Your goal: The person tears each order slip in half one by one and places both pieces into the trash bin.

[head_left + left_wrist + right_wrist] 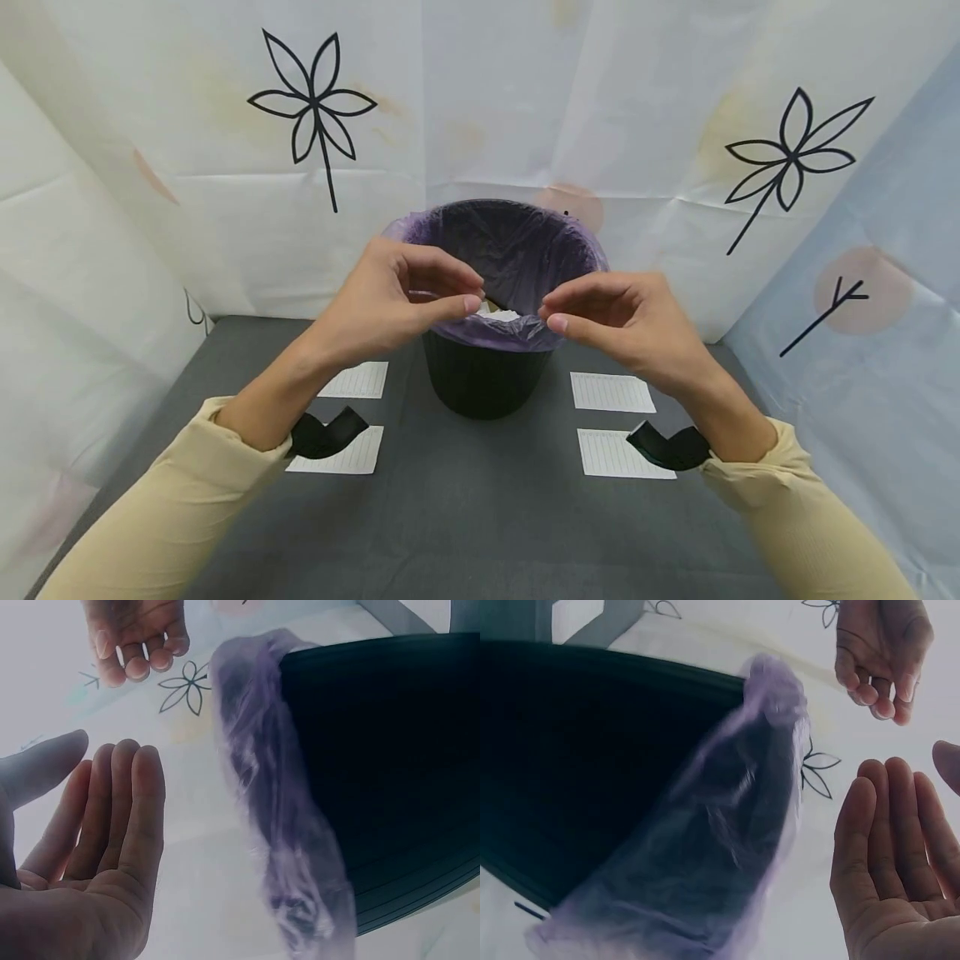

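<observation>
1. Both hands hover over the near rim of the black bin (483, 379), which stands at the middle of the grey counter (480, 500), toward its far edge, with a purple liner (517, 250) folded over its rim.
2. Left hand (390, 300): fingers loosely bent, thumb and forefinger tips close together. The left wrist view shows the palm open with the fingers almost straight, holding nothing.
3. Right hand (622, 321): much the same, relaxed and empty, fingertips just short of the liner's near edge (no contact that I can make out).
4. To do this well, I'd judge each hand should pinch only the thin film at the rim, at matching spots on either side, and lift evenly so the liner doesn't tear or drag the bin.
5. Four lined paper slips (611, 392) lie flat on the counter, two toward each side edge.
6. Hard to tell: something pale sits inside the bin behind the fingertips, mostly hidden. The wrist views are blurred, and the bin's base is cut off in them.
</observation>
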`<state>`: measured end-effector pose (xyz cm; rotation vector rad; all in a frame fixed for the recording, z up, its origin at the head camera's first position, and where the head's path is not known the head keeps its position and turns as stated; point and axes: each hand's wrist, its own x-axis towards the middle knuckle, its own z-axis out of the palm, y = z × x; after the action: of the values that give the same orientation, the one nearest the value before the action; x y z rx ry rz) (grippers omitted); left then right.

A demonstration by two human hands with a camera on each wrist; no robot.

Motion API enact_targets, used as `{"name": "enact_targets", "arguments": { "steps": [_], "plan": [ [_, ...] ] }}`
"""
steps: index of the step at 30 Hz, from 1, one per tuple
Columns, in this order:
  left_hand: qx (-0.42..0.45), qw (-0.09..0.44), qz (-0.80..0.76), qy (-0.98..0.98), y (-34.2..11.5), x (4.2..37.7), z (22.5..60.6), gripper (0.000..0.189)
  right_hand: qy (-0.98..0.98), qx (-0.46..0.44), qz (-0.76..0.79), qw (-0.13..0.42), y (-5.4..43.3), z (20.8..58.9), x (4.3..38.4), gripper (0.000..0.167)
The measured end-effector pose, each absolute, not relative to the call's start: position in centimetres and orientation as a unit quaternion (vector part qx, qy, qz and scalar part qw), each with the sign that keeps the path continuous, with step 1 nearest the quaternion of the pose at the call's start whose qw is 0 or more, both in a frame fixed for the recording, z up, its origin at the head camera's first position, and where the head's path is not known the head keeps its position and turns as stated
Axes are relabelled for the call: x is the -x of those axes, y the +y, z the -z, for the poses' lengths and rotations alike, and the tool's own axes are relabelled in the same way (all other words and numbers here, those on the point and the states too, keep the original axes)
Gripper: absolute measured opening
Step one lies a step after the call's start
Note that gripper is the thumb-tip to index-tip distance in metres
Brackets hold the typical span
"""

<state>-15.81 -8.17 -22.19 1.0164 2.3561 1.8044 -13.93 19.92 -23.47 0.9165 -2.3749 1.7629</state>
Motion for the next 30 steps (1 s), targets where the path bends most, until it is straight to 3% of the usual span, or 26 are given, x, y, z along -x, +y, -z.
{"name": "enact_targets", "arguments": {
  "steps": [15, 30],
  "plan": [
    [-0.303, 0.044, -0.613, 0.728, -8.4, 13.5, 26.7, 0.016, -0.742, -0.307, -0.596, 0.002, 19.4, 28.2, 12.1, 0.019],
    [-0.303, 0.054, -0.594, 0.743, -7.6, 13.2, 33.6, 0.013, -0.732, -0.249, -0.631, -0.056, 19.0, 33.7, 11.3, 0.021]
  ]
}}
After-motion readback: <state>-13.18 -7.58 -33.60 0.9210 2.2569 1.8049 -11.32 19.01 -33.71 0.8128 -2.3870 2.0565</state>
